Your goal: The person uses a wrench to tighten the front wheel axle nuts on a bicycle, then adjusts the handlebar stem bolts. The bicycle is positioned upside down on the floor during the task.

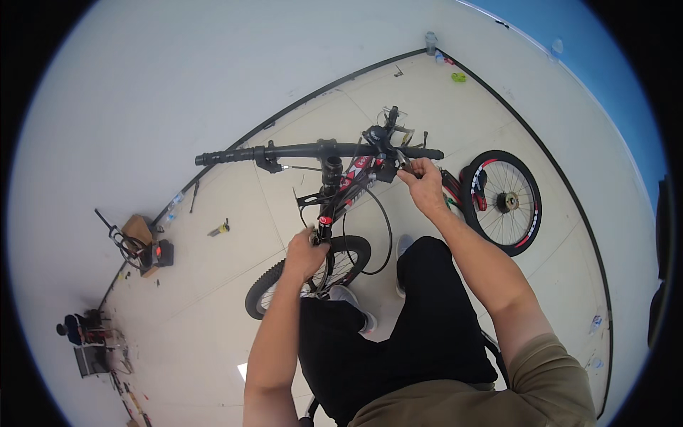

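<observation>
A bicycle stands before me, its black handlebar (299, 151) running crosswise over a red, white and black frame (356, 171). My right hand (425, 186) is at the right end of the bar, thumb and fingers pinched on a small metallic piece just below the black shifter (377, 136); the piece's kind is unclear. Lower down, my left hand (306, 255) is closed beside the black front tube (325, 222), above the front wheel (267, 288). What its fingers hold is hidden. A black cable (388, 220) loops down between the two hands.
A loose wheel (504, 202) lies at the right by red and black parts. At the left, a cardboard box (139, 229) stands with black parts. A small tool (219, 228) rests on the floor. Further back left is a chair (92, 361). My shoes (353, 306) flank the front wheel.
</observation>
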Tool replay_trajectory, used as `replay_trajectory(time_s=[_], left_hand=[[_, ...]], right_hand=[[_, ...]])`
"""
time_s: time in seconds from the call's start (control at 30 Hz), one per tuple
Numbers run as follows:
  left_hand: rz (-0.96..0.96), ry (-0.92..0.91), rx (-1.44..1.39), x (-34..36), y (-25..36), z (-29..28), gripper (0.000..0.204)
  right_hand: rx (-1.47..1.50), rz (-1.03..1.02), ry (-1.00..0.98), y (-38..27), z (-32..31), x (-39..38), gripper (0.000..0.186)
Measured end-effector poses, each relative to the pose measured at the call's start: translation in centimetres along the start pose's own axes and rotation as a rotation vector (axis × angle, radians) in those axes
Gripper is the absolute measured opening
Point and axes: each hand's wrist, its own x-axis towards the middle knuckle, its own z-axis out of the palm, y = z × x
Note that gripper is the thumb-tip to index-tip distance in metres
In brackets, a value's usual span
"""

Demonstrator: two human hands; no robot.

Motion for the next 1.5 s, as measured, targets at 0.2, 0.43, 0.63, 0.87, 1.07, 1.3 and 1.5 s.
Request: replay_trajectory(time_s=[0.2, 0.43, 0.63, 0.87, 1.07, 1.3, 1.5], left_hand=[[0.131, -0.196, 0.178, -1.4, 9.9, -13.2, 0.022], [0.878, 0.551, 0.489, 10.7, 13.2, -12.2, 0.047], [0.17, -0.129, 0.625, 13.5, 16.2, -10.9, 0.086], [0.084, -0.347, 0.619, 15.3, 16.9, -10.8, 0.081], [0.061, -0.442, 0.636, 16.0, 18.3, -10.4, 0.075], [0.191, -0.318, 0.533, 15.9, 17.3, -8.9, 0.073], [0.145, -0.322, 0.526, 15.9, 17.0, -9.3, 0.074]], right_hand=[[0.045, 0.026, 0.047, 1.0, 0.0, -0.2, 0.025], [0.12, 0.078, 0.046, -1.0, 0.7, -1.1, 0.021], [0.086, 0.136, 0.063, -2.2, 0.1, -2.6, 0.019], [0.127, 0.159, 0.069, -1.9, -0.2, -3.0, 0.018], [0.142, 0.174, 0.091, -1.5, 0.2, -3.3, 0.019], [0.183, 0.162, 0.057, -2.0, -1.0, -3.7, 0.017], [0.176, 0.089, 0.242, -3.2, -2.8, -4.1, 0.012]])
